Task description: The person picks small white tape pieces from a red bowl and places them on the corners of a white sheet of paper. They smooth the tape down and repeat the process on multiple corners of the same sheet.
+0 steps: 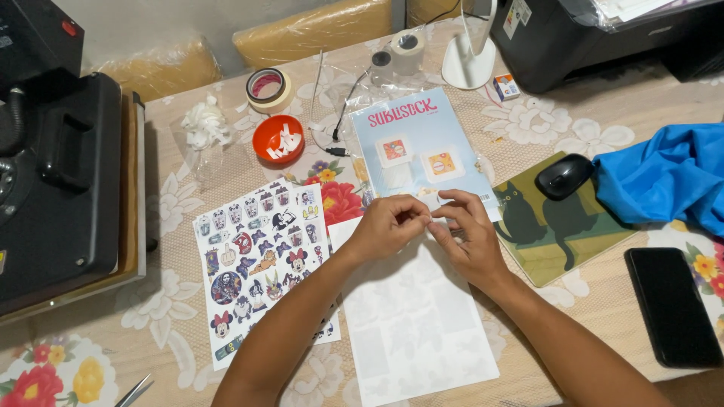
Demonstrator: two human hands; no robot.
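Observation:
My left hand [388,224] and my right hand [467,234] meet fingertip to fingertip above a white paper sheet [418,324] on the table. Both pinch something very small between thumb and forefinger; what it is I cannot tell. Just beyond the fingers lies a light-blue paper package [418,143] showing two small square pictures. A printed sheet of cartoon stickers [260,256] lies left of my left forearm.
A black heat press [56,166] fills the left side. An orange bowl [277,139] and a tape roll [268,87] sit behind the stickers. A mouse [563,176] on a cat mousepad [558,234], blue cloth [667,181], a black phone [671,305] and a printer [596,38] are on the right.

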